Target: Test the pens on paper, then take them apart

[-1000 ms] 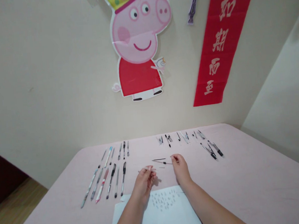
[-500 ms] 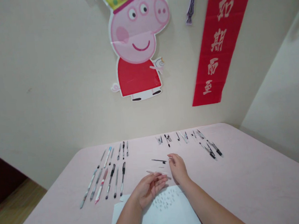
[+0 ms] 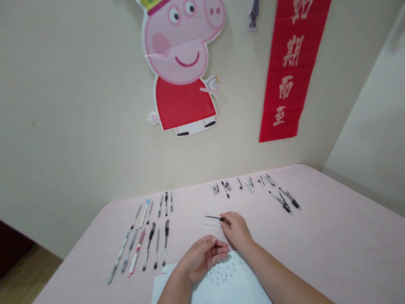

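Note:
My right hand is closed, its fingertips at the near end of a thin dark pen refill just above or on the pink tabletop. A small black piece shows at those fingertips. Below the refill is a faint pale strip, too blurred to name. My left hand is palm up over the top edge of a sheet of paper with handwriting. Its thumb and fingers are pressed together; whatever they hold, if anything, cannot be made out.
Several pens lie in two rows on the left of the table. Along the back right are small groups of pen parts, with more black-ended pen parts nearer. A wall with a pig cut-out and red banner rises behind.
My right hand has shifted left and closed at the refill's end. The fingers of my left hand have curled in, and the clear pen tube beside them no longer shows.

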A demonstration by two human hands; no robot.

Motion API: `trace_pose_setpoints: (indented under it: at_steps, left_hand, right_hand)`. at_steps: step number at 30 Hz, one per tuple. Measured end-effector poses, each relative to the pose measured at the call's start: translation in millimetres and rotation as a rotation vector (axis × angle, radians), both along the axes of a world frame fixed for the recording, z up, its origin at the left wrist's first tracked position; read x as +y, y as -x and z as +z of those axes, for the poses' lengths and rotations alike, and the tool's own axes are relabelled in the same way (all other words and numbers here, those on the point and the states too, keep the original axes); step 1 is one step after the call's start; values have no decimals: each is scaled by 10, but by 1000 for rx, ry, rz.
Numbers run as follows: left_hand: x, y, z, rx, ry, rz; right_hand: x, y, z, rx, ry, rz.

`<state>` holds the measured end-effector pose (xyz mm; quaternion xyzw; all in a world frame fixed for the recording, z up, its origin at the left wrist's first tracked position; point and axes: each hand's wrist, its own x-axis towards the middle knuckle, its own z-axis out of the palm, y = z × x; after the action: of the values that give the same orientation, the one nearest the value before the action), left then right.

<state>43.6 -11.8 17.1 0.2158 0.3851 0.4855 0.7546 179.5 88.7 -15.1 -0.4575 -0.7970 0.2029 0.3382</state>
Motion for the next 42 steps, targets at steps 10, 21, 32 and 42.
trace_pose_setpoints:
  at_steps: [10,21,32,42]
  left_hand:
    - [5,34,-72,-21,-61,-39]
    - [20,48,-88,-22,-61,-56]
    - [24,56,-91,-5,-57,-58]
    - [15,52,-58,4,-40,-53]
  right_hand:
    - [-25,-21,61,-119,-62,95]
    - [169,-43,128,-254,-151,514]
    - [144,49,45,-150,-52,574]
    - [236,-196,-212,-158,-33,208]
